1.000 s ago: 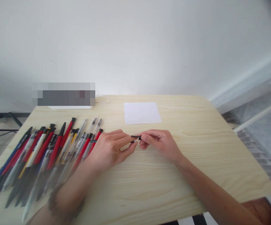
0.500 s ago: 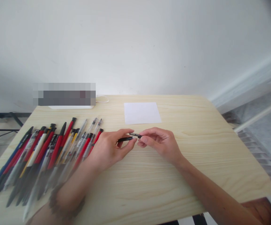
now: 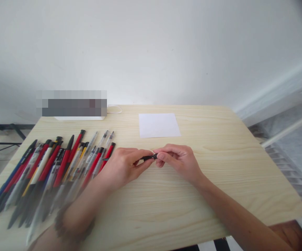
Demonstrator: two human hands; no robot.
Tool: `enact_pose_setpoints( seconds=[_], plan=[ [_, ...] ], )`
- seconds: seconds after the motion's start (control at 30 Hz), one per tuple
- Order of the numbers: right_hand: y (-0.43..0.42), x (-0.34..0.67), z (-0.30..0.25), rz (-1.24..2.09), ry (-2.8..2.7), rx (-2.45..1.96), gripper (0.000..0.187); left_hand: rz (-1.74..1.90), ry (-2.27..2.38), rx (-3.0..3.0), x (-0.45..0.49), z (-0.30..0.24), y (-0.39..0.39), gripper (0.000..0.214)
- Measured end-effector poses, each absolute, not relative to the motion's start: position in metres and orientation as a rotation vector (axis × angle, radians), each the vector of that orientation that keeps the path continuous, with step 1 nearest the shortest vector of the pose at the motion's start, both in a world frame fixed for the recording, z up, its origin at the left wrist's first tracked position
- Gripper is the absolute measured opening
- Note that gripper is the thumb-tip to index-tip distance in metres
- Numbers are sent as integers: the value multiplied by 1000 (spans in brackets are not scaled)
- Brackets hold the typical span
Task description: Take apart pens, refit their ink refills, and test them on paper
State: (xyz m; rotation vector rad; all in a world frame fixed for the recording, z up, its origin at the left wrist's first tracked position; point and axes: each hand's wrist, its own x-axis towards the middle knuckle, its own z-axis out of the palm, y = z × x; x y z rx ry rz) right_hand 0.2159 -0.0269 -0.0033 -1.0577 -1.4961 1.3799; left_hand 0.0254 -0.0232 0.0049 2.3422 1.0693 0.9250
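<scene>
Above the middle of the wooden table, my left hand pinches a slim black pen between thumb and fingers. From the other side, my right hand is closed on the pen's right end, its thumb and fingertips pressed together. The hands nearly meet, and the fingers cover much of the pen. I cannot tell whether its two black parts are joined or only lined up. Just beyond the hands lies a white sheet of paper.
Several pens, among them a red and black pen and a white pen, lie side by side on the left of the table. Behind them stands a blurred-out object with a white base, near a thin white loop of cord. A wall rises behind.
The black piece in my right hand, held apart above the left hand's black piece before, now meets it in line. My left fingers have moved right and closed tighter.
</scene>
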Motion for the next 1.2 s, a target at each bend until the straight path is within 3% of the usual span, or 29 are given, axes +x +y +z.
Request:
enact_pose_setpoints(
  seconds=[0.7,1.2],
  plan=[
    [-29,214,-8,1296,-1508,-1014,10,835,1068,2256,23,3,-24,17],
    [-19,224,-7,1598,-1487,-1104,18,819,1094,2303,22,5,-23,13]
  ],
)
